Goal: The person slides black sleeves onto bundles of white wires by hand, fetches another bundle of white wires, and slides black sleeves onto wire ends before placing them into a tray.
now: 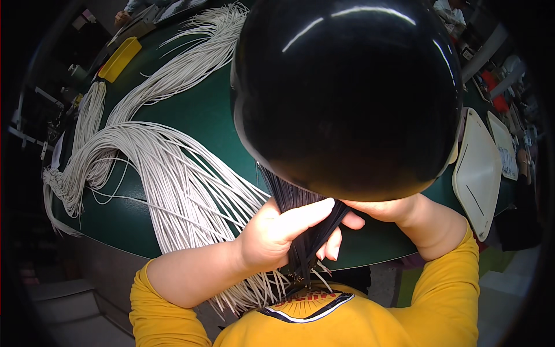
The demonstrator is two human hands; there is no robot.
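My left hand [276, 231] is closed round a bundle of thin black wires [303, 248]. The thumb lies across the front of the bundle, and fingertips show on its far side. The lower ends of the wires hang toward my yellow shirt. My right hand [384, 209] reaches in beside the bundle's upper part. Its fingers are hidden under a large glossy black dome [347, 110], so their grip cannot be seen. A thick spread of white wires [173, 185] lies just left of my left hand, its ends hanging over the table's near edge.
Another long bundle of white wires [179, 75] stretches across the green table [191, 115] toward the back. At the far left is a yellow bin [120, 59]. Pale trays [477, 173] stand at the right edge. Another person's hand [122, 18] shows at top left.
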